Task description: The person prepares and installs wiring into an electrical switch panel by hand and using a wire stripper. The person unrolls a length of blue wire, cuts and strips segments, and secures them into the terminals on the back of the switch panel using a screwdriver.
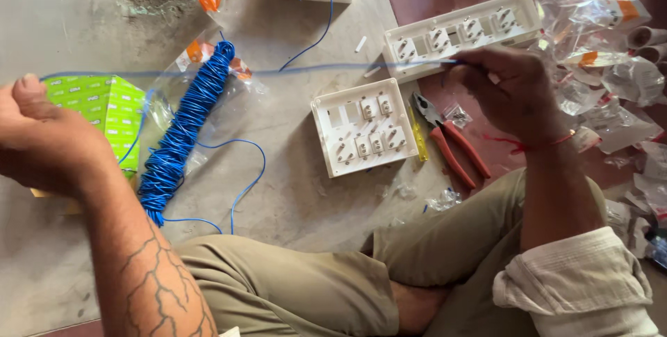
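Above the concrete floor point(306, 198), both hands stretch a blue wire point(292, 70) taut.

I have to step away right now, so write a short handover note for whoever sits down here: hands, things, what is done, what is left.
Left hand and right hand each grip the blue wire, stretched taut between them.
Wire coil lies on the floor by a green box.
Pliers lie beside the square switch plate; the long plate lies above it.
Done: a length is pulled out.
Left: it is not yet cut; no wire shows on these two plates.
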